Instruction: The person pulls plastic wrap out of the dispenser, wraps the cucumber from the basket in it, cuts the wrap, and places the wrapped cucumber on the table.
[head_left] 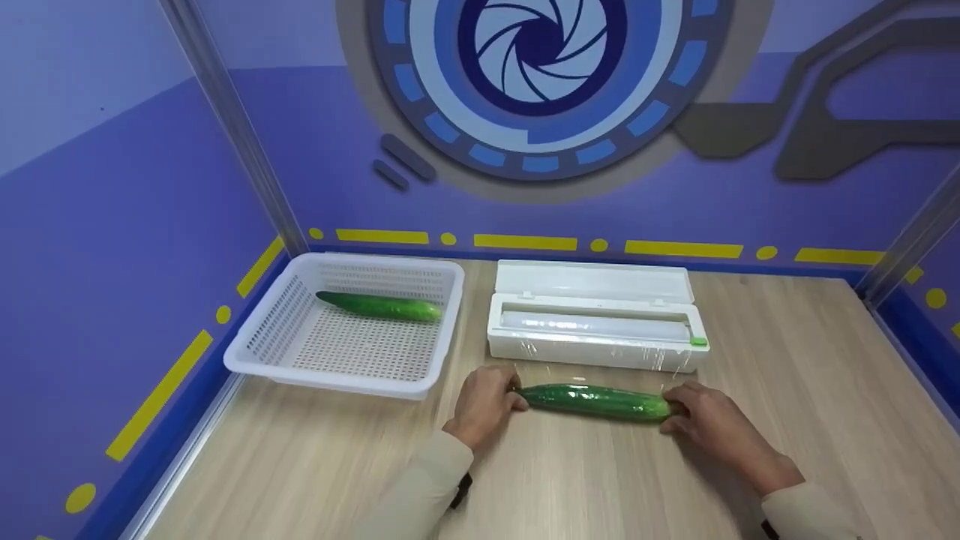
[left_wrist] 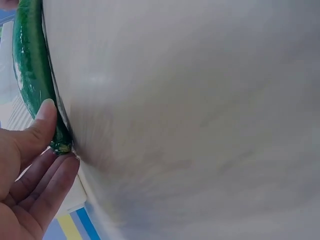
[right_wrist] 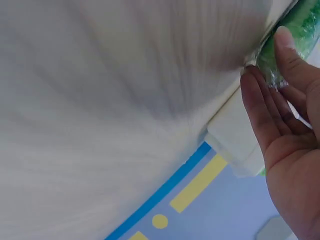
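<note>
A green cucumber [head_left: 592, 402] lies crosswise on the table, with shiny clear film around it. At its dark end, my left hand [head_left: 484, 405] pinches the tip between thumb and fingers. The right hand [head_left: 716, 424] grips the paler end in the same way. In the left wrist view the thumb presses the cucumber's [left_wrist: 34, 60] side near its tip, fingers beneath. Crinkled film shows over the cucumber [right_wrist: 300, 30] in the right wrist view. Just behind it stands a white cling film box [head_left: 592, 352], lid up, a film roll [head_left: 592, 325] inside.
On the left sits a white perforated basket [head_left: 345, 382] with another cucumber [head_left: 382, 307] in it. Film hangs over the box's front edge, beside a small green piece [head_left: 698, 341]. A purple-blue wall [head_left: 300, 150] closes off the wooden table [head_left: 585, 487] at the back.
</note>
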